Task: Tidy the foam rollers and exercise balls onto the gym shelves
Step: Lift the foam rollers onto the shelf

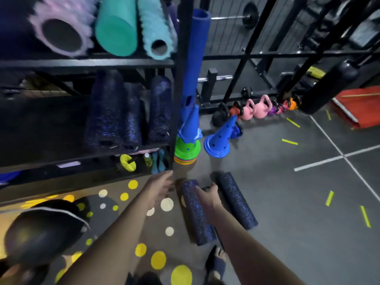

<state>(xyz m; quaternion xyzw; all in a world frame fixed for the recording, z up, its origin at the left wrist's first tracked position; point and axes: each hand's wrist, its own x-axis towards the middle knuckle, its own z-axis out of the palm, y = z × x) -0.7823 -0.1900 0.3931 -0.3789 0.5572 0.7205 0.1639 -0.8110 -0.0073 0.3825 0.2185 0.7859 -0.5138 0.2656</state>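
Observation:
Two dark blue-speckled foam rollers lie on the floor by the black shelf unit (176,99). My right hand (207,195) rests on the upper part of the nearer roller (197,214), fingers curled over it. The second roller (236,200) lies just to its right, untouched. My left hand (162,185) hovers open above the floor, left of the nearer roller, near the shelf's corner post. Three similar dark rollers (127,112) stand on the middle shelf. Pink (59,33), teal (116,27) and light blue (154,31) rollers lie on the top shelf. A black ball (41,229) sits at the lower left.
Blue cones (220,138) and stacked flat markers (186,150) stand right of the shelf. Kettlebells (257,109) line the rack base behind. A tall blue foam tube (195,58) leans on the shelf post. My foot (216,262) is below the rollers. A red box (359,108) is at far right.

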